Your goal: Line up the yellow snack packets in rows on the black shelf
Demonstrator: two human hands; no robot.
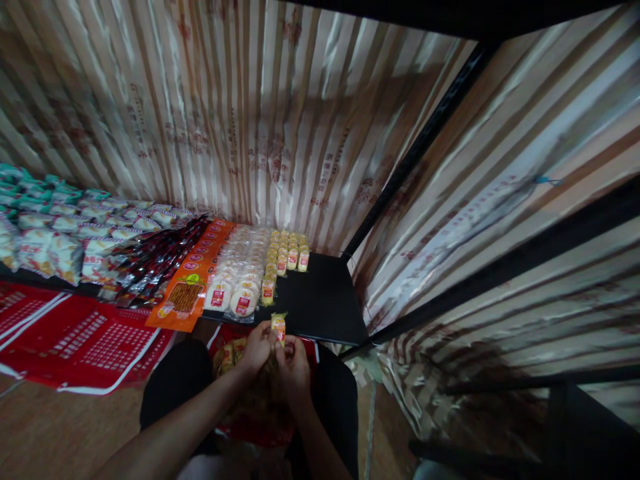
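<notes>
Between my two hands is a small yellow snack packet (278,327) with a red and white label, held upright at the shelf's front edge. My left hand (259,347) pinches its left side, while my right hand (295,365) grips it low on the right. Below them, a red basket (314,353) between my knees holds more yellow packets (230,353), partly covered by my arms. Rows of matching yellow packets (292,259) stand on the black shelf (325,293) ahead, one of them nearer the front edge.
Left of the yellow rows are round white crackers in clear packs (245,300), an orange snack bag (185,300), dark packets (155,260) and white snack bags (65,253). Red baskets (95,340) sit at the left. A black post (420,147) rises behind the shelf's right end, before draped striped sheeting (280,120).
</notes>
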